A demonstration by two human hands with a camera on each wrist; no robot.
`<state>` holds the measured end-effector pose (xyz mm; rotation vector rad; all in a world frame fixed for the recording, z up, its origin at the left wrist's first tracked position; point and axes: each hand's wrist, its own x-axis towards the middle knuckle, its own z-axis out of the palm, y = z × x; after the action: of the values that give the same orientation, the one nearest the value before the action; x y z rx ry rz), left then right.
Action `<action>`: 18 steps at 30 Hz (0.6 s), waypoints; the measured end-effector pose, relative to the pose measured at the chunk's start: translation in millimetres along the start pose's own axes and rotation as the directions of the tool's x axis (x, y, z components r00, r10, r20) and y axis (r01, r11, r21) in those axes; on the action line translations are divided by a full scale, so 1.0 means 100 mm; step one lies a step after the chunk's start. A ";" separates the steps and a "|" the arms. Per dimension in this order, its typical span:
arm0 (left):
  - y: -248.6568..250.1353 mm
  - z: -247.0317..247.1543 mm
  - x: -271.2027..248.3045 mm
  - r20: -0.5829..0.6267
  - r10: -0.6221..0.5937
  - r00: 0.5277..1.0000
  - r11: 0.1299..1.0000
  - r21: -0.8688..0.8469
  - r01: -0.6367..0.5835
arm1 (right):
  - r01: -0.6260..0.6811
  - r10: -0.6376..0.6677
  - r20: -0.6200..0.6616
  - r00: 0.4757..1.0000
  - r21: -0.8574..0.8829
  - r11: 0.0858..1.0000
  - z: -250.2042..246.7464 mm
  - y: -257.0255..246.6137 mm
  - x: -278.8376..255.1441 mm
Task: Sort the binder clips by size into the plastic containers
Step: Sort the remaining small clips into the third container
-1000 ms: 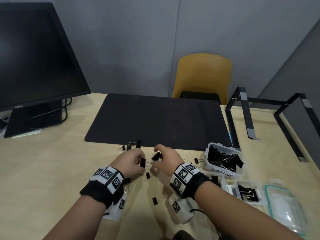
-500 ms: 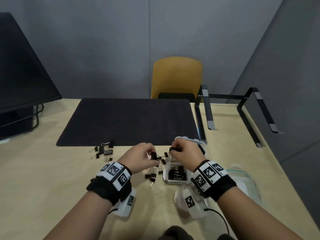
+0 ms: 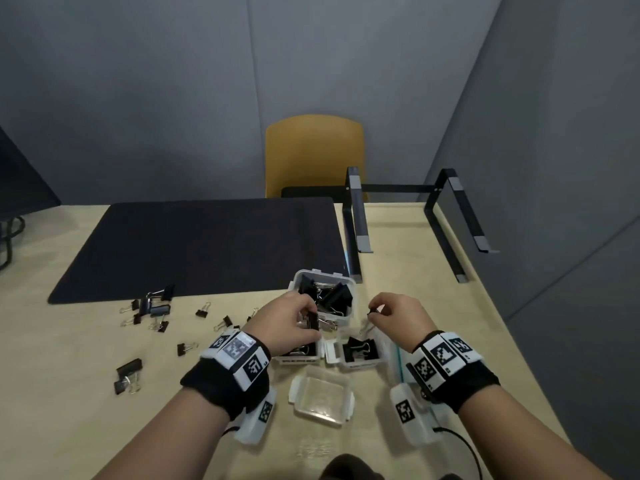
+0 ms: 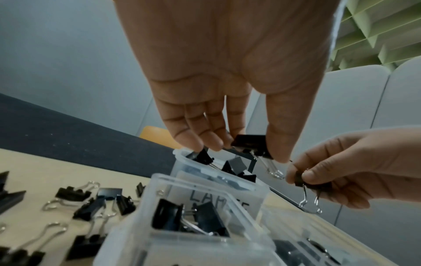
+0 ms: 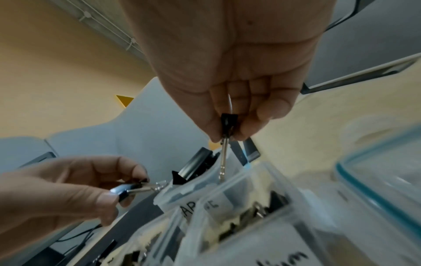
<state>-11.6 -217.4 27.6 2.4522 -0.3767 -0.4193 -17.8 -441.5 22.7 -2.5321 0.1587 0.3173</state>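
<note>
Both hands, each pinching one clip, have come from the loose pile over to the containers: left hand (image 3: 289,320) holds a larger clip (image 4: 249,144) beside the LARGE container (image 3: 341,318), right hand (image 3: 398,315) dangles a small clip (image 5: 228,124) above the near-right container (image 3: 356,363), so both drops look imminent.

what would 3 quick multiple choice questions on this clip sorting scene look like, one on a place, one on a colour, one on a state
1. Where is the tub labelled LARGE?
A. at the black mat's near right corner
B. on the yellow chair
C. under the monitor

2. What colour is the chair?
A. red
B. yellow
C. white

3. What is the right hand doing?
A. lying flat on the table
B. pinching a small binder clip
C. closing a lid

Key: 1 A, the head view shows it beside that mat corner; 2 B, its back is plainly yellow; 3 B, the right wrist view shows fingertips pinching the clip, wire handles hanging down.
</note>
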 end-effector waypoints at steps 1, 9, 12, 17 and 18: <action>0.02 0.04 0.01 0.004 -0.003 1.000 1.000 0.003 0.003 | -0.005 0.005 -0.004 1.000 -0.006 1.000 0.02 0.03 -0.01; 0.10 0.20 0.01 0.024 -0.054 0.998 0.997 0.047 0.053 | 0.089 -0.089 0.014 0.996 -0.062 0.994 0.11 0.12 -0.05; 0.12 0.23 0.02 0.014 -0.047 0.999 0.998 0.043 0.047 | 0.081 -0.082 -0.008 0.997 -0.069 0.994 0.05 0.17 -0.04; 0.16 0.30 0.03 0.014 -0.027 1.000 0.998 0.055 0.026 | 0.158 -0.154 0.078 0.985 -0.052 0.986 0.05 0.26 -0.04; 0.18 0.32 0.04 0.010 -0.029 1.000 0.998 0.062 0.028 | 0.170 -0.164 0.101 0.981 -0.059 0.984 0.07 0.28 -0.05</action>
<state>-23.1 -249.2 13.8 2.5189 -0.3650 -0.4391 -28.7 -460.3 3.7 -2.5699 -0.1036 0.3814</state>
